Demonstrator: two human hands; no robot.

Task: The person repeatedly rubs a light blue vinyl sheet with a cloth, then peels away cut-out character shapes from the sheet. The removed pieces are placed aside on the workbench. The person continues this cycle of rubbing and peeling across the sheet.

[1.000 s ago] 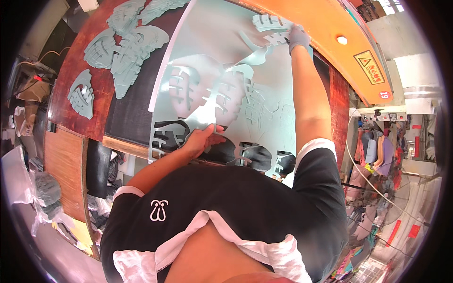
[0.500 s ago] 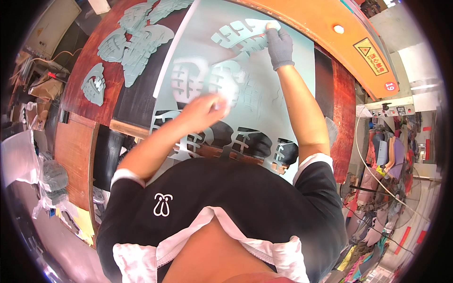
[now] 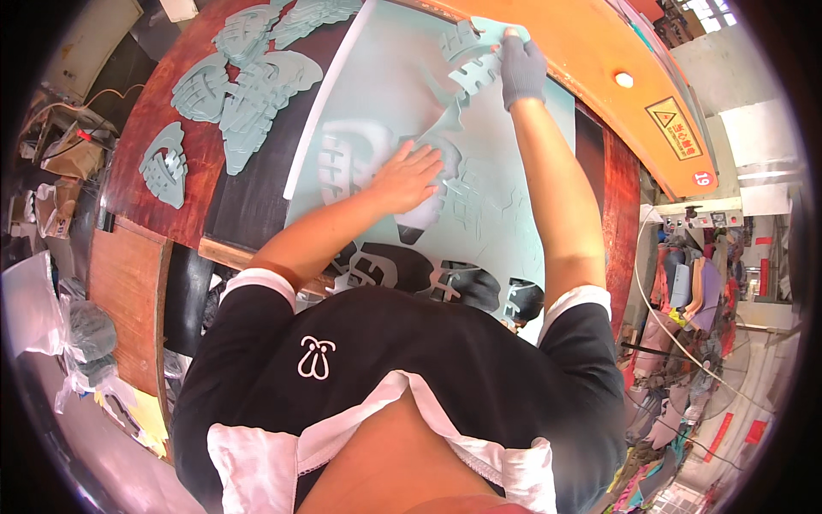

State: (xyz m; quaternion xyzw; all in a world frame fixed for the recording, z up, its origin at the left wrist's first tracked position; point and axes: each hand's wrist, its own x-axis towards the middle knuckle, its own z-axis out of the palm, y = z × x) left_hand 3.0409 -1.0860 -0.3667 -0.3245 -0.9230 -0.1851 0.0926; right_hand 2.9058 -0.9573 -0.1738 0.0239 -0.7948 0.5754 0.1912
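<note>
A pale green sheet [image 3: 514, 188], perhaps foam or synthetic leather, lies on the work table with shaped cutouts in it. My right hand [image 3: 521, 70], in a grey glove, pinches a curved, slotted cut-out piece [image 3: 476, 70] raised at the sheet's far edge. From that piece a narrow twisted strip [image 3: 443, 120] runs down toward the sheet near my left hand. My bare left hand [image 3: 409, 178] rests with fingers spread over the sheet, beside a slotted outline [image 3: 342, 154]. Dark openings [image 3: 467, 283] show along the near edge.
Several stacks of pale green slotted pieces [image 3: 257, 98] lie on the reddish board at the left, with one smaller stack [image 3: 164, 164] nearer. An orange machine body [image 3: 591, 77] borders the sheet's far right side. Coloured scraps [image 3: 685, 283] hang at the right.
My left hand has gone from curled and blurred to flat with fingers spread, slightly to the right. My right hand has shifted a little farther away and right, and its piece now bends and twists.
</note>
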